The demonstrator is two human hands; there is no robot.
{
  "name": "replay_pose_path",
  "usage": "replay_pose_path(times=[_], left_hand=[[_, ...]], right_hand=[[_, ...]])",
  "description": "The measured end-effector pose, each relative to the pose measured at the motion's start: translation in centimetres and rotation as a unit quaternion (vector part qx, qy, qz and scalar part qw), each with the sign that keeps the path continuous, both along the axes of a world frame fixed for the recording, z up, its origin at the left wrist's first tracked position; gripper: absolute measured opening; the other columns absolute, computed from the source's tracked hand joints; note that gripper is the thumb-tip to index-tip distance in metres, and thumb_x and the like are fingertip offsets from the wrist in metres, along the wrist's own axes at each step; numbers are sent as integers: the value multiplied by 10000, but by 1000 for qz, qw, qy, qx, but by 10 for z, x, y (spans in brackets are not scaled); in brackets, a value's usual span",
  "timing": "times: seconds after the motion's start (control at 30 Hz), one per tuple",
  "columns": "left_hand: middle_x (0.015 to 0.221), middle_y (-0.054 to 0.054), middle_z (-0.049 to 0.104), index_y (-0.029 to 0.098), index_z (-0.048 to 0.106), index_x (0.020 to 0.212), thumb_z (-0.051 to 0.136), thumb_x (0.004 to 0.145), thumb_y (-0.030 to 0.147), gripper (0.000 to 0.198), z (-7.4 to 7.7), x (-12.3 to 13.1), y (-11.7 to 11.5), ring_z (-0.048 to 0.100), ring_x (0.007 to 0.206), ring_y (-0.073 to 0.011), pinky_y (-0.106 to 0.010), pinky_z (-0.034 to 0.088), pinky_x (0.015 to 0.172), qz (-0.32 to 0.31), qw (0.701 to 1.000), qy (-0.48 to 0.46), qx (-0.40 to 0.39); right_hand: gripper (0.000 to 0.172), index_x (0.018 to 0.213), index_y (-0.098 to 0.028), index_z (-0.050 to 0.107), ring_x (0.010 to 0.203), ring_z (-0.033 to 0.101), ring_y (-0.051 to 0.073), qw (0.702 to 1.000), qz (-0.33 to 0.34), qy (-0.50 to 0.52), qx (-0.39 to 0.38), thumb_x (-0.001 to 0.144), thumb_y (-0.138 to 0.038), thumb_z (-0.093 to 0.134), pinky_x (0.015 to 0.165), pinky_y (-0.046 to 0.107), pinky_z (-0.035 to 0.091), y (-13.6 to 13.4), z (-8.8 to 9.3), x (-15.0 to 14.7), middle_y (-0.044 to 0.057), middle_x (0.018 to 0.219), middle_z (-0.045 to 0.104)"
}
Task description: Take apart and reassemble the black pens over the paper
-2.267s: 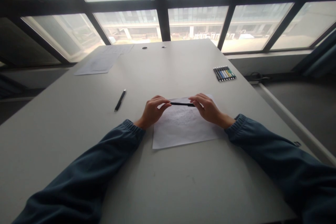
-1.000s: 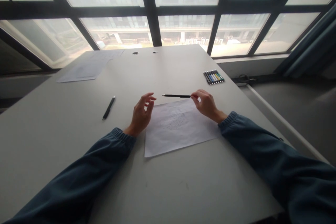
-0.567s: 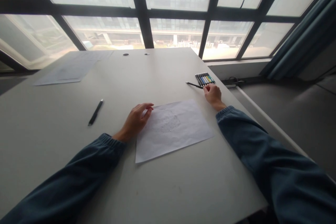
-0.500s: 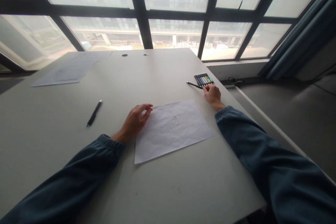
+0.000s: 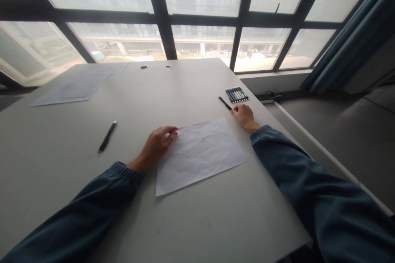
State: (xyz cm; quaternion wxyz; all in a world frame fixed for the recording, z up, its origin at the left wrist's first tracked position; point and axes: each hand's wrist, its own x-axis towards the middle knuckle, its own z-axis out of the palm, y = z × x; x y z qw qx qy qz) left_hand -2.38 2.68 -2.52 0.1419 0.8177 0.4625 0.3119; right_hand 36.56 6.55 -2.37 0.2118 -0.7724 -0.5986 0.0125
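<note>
A white sheet of paper with a faint pencil drawing lies on the grey table in front of me. My left hand rests on the table with its fingertips on the sheet's left upper corner, fingers loosely apart and holding nothing. My right hand is beyond the sheet's right upper corner, fingers closed on the end of a thin black pen that points away toward a row of several coloured pens.
Another black pen lies on the table to the left. Loose sheets lie at the far left. Two cable holes sit near the far edge. Windows run behind the table; its right edge drops to the floor, with a curtain beyond.
My left hand let go of the black pen and came down onto the sheet's corner. My right hand carried the pen right and away, to beside the row of coloured pens.
</note>
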Motion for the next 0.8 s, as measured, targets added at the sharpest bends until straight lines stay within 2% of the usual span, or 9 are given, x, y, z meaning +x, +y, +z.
replay_pose_path(times=[0.2, 0.43, 0.63, 0.8], left_hand=[[1013, -62, 746, 217, 703, 1116, 551, 945, 372, 276, -1, 0, 0, 693, 955, -231, -382, 525, 932, -5, 1000, 5, 7], [1025, -66, 740, 219, 707, 1119, 537, 952, 398, 298, 0, 2, 0, 685, 966, -234, -390, 517, 955, -2, 1000, 16, 11], [1020, -62, 738, 222, 706, 1119, 531, 957, 403, 299, 1, 2, 0, 686, 955, -226, -374, 520, 958, 0, 1000, 18, 9], [1025, -64, 742, 224, 709, 1120, 529, 954, 402, 303, 1, 2, 0, 688, 949, -231, -379, 528, 955, -2, 1000, 17, 7]], right_hand=[[157, 910, -206, 736, 956, 692, 245, 1000, 8, -14, -6, 930, -299, 611, 858, 325, 496, 1, -2, -1, 95, 979, 762], [187, 921, -211, 735, 964, 696, 264, 999, -42, -12, -7, 928, -292, 567, 873, 346, 514, 10, -3, -9, 114, 983, 755], [160, 903, -207, 735, 973, 704, 284, 998, -58, 2, 5, 890, -273, 591, 864, 359, 532, 22, -3, -13, 117, 976, 756], [195, 963, -182, 748, 1002, 703, 287, 998, -67, 17, 3, 898, -263, 583, 891, 367, 534, 31, -1, -15, 145, 1016, 752]])
